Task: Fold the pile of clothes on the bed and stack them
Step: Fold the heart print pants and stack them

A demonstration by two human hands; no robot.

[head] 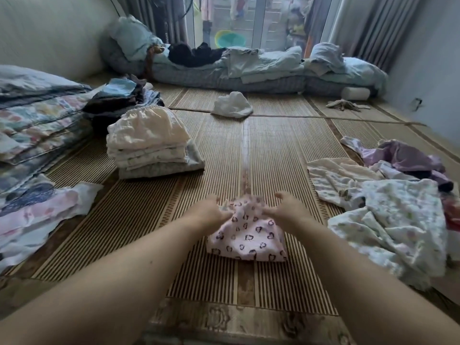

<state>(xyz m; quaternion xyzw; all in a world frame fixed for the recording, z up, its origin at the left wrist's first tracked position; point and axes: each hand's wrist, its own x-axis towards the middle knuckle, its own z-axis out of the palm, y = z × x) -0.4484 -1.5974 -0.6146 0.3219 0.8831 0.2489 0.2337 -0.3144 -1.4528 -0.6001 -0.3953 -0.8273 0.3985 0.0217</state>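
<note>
Head view: the pink heart-print garment (249, 235) lies on the woven mat (249, 150) straight ahead of the person. It is folded down to a small packet, with its near edge squared and its far edge bunched. The left hand (214, 211) and the right hand (286, 209) each have fingers curled into that far edge, one toward each corner, pinching the gathered cloth. Neither hand lies flat or loose.

The step in hand looks like a last fold, or a tidying of the far edge. To do it well, I judge the two corners should be drawn apart until the bunching flattens. They can then be laid level with the near edge and the top pressed smooth, so the packet sits flat on a stack. Cloth this thin will probably spring open unless pressed.

The mat is bare between the garment and the stack of folded clothes (149, 148) to the front-left, so a lift across that way should meet nothing. The unfolded pile (388, 220) lies near on the right, its closest hem apart from the packet, and a wide right elbow could drag it. Flat-laid garments (49, 210) sit well to the left, and a white cloth (232, 105) lies farther out on the mat.
</note>
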